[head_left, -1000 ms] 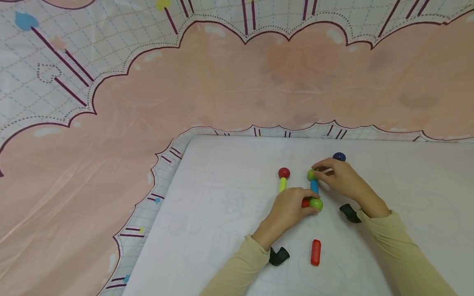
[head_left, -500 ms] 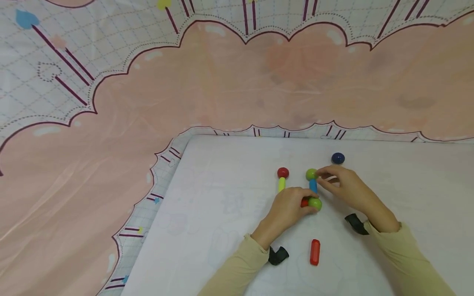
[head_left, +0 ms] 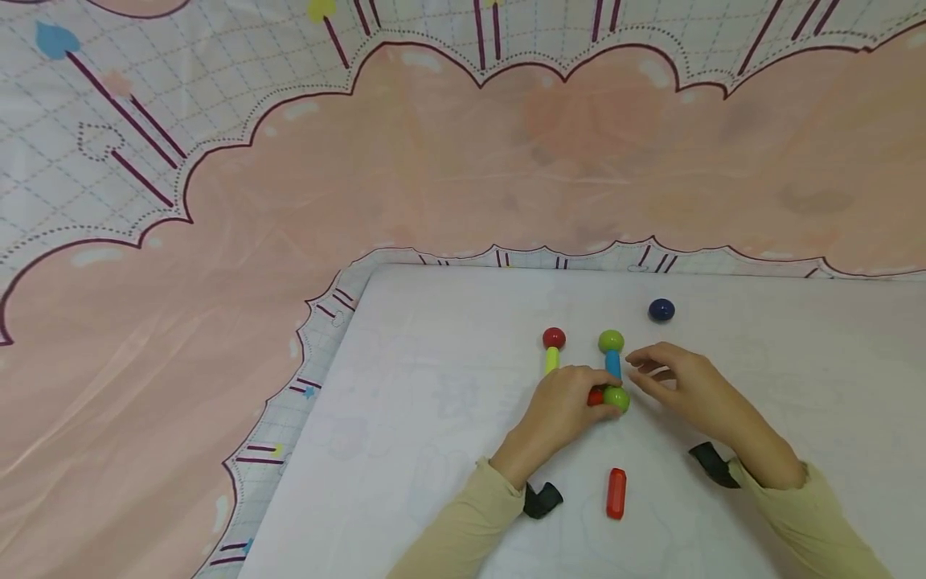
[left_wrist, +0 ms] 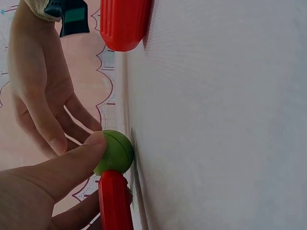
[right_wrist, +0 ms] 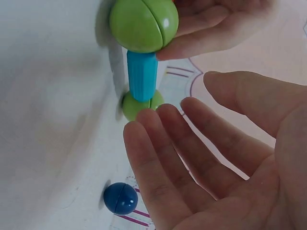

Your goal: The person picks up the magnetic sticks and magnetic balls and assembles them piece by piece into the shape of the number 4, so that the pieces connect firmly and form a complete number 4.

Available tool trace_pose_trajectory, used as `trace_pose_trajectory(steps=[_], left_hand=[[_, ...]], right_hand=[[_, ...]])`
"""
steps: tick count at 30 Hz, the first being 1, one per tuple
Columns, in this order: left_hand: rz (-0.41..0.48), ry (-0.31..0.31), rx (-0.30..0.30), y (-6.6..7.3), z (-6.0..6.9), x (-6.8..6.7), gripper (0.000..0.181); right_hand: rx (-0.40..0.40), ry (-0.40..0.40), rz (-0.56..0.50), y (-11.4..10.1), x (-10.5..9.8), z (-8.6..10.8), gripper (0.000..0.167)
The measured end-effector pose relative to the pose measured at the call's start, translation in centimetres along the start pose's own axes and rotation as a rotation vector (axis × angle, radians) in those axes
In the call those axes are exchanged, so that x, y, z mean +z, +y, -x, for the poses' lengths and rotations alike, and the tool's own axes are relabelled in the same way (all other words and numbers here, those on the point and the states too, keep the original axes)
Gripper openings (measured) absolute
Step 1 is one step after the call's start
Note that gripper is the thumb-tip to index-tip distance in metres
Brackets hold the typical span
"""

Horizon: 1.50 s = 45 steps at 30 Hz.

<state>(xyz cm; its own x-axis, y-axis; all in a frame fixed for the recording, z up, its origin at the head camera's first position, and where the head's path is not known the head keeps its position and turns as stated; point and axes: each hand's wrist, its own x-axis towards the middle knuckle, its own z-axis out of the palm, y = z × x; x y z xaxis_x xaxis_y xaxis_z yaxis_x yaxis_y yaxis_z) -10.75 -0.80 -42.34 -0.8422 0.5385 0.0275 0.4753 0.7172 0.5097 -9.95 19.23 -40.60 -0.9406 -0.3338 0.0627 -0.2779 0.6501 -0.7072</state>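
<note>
My left hand (head_left: pixel 560 414) pinches the near green ball (head_left: pixel 616 400) between thumb and fingers; a red rod (left_wrist: pixel 115 201) joins that ball, mostly under the hand in the head view. From the same ball a blue rod (head_left: pixel 612 363) runs back to a second green ball (head_left: pixel 611 341). Left of it stands out a yellow-green rod (head_left: pixel 552 359) with a red ball (head_left: pixel 554 338) at its far end; its near end is hidden by the left hand. My right hand (head_left: pixel 705 394) is just right of the blue rod, fingers loosely bent and apart, holding nothing.
A loose red rod (head_left: pixel 616 494) lies on the white tabletop (head_left: pixel 405 402) nearer the person. The dark blue ball (head_left: pixel 661 310) rests alone at the back right. Beyond the table's far edge is a pink patterned cloth (head_left: pixel 434 177).
My right hand has let go of the far green ball and drawn back toward the lower right, uncovering the dark blue ball. The left hand keeps its hold in place.
</note>
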Motion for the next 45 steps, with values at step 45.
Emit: trace_pose_trajectory(steps=[45], left_hand=[[0.023,0.017,0.003,-1.1,0.9,-0.5,0.03]], right_hand=[[-0.041,-0.122,-0.008,-0.3,3.0,4.9,0.02]])
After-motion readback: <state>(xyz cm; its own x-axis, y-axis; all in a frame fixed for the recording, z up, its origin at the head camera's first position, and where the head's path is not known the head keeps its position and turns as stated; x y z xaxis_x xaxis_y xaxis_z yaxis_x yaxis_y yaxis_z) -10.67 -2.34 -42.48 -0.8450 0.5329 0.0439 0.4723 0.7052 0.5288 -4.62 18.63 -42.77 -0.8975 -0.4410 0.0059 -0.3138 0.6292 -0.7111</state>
